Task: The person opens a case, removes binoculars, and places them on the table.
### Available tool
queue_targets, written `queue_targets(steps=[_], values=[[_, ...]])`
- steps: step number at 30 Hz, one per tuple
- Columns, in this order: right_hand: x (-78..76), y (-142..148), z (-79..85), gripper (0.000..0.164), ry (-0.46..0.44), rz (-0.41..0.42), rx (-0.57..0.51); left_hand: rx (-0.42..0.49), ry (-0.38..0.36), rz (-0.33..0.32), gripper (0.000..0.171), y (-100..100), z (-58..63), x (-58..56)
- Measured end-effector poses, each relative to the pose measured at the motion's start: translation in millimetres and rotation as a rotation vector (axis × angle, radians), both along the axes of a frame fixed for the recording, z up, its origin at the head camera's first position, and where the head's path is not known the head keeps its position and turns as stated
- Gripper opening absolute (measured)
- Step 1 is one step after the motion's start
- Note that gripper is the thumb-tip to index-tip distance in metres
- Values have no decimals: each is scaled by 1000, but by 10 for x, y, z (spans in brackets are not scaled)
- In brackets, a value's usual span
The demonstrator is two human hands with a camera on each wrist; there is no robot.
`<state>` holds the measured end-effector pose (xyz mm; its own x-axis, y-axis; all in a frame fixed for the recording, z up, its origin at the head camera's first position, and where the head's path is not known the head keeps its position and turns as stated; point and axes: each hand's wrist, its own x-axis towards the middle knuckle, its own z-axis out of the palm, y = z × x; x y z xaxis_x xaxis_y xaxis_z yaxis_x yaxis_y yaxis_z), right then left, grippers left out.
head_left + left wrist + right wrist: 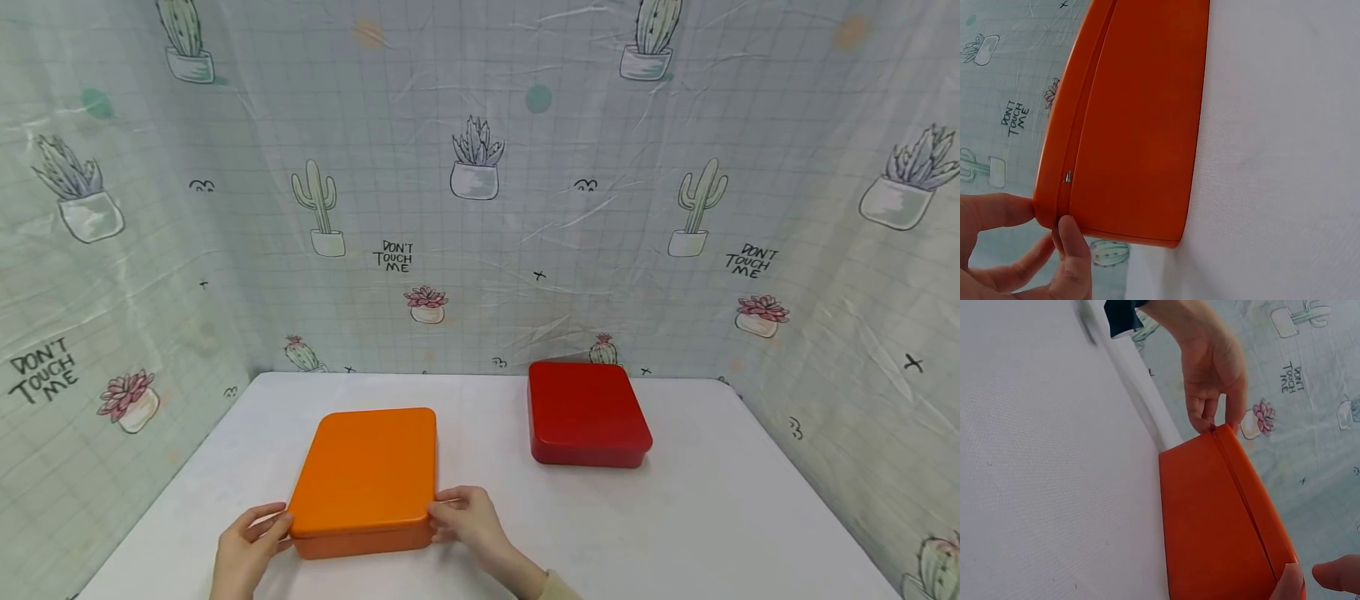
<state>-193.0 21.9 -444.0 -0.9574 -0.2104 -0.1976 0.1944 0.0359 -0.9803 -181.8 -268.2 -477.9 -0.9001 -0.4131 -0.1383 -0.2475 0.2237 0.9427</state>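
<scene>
Nearest to the head camera, my left hand (243, 550) and my right hand (471, 518) are at the two near corners of an orange box (363, 483). With the left I pinch the near left corner of its lid (367, 462), thumb by the seam and forefinger at the edge; the left wrist view shows other fingers bent below. My right is curled about the near right corner, thumb against the front there, while the right wrist view catches one fingertip just beside the edge. That orange box sits on the left half of a white table (712, 500), lid over its body, a seam running along the near face, with a small shiny mark (1067, 177) close to the seam near my left thumb. Farther back and to the right, well apart from my fingers, rests a red box (585, 408), near the table's far edge. A pale sleeve (557, 587) shows at my right wrist. Behind it all hangs a pale sheet (525, 242) printed with potted cacti, succulents and the words "Don't touch me".
</scene>
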Motion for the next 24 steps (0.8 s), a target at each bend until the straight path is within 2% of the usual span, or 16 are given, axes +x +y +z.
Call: queue_targets(steps=[3, 4, 6, 9, 13, 16, 24], values=[[-13, -4, 4, 31, -3, -6, 25, 1, 0, -14, 52, 80, 181, 75], [-17, -5, 5, 31, -7, -10, 32, -3, 1, -20, 53, 90, 208, 84], [-25, -7, 5, 31, -21, -17, 49, 0, -22, 8, 49, 104, 211, 77], [-37, -12, -1, 32, -56, -27, 71, 4, -25, 40, 48, 61, 97, 29], [-41, -18, -7, 33, -93, -36, 88, 11, 5, 43, 49, -40, -101, -32], [-37, -29, -2, 33, -105, -43, 94, 14, 17, 41, 51, -88, -201, -64], [-24, -83, 3, 41, -119, -59, 67, 10, 25, 65, 53, -99, -262, -80]])
